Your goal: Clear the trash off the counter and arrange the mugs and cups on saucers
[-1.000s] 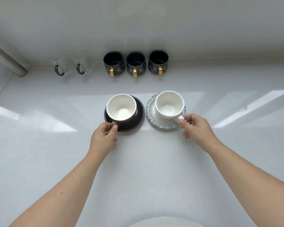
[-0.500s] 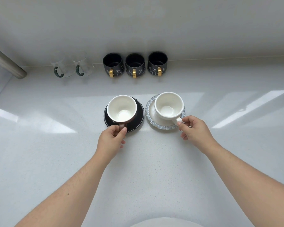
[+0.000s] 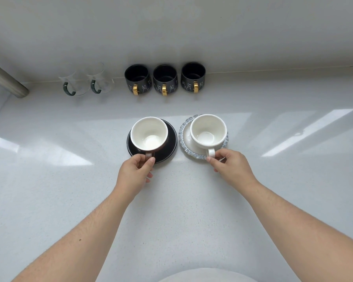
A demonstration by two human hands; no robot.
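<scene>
A brown cup with a white inside [image 3: 149, 133] stands on a black saucer [image 3: 170, 139] in the middle of the white counter. My left hand [image 3: 135, 173] pinches its brown handle from the near side. To the right, a white cup [image 3: 208, 130] sits on a white saucer with a blue beaded rim [image 3: 184, 135]. My right hand [image 3: 229, 166] holds that cup's white handle between thumb and fingers. Both handles point toward me.
Three black mugs with gold handles [image 3: 164, 80] line the back wall, and two clear glass cups with dark green handles [image 3: 86, 82] stand left of them. A metal bar [image 3: 6, 80] slants in at the far left. The white counter [image 3: 49, 200] spreads around.
Both cups have been turned on their saucers so their handles point more squarely toward me; my hands swung inward with them.
</scene>
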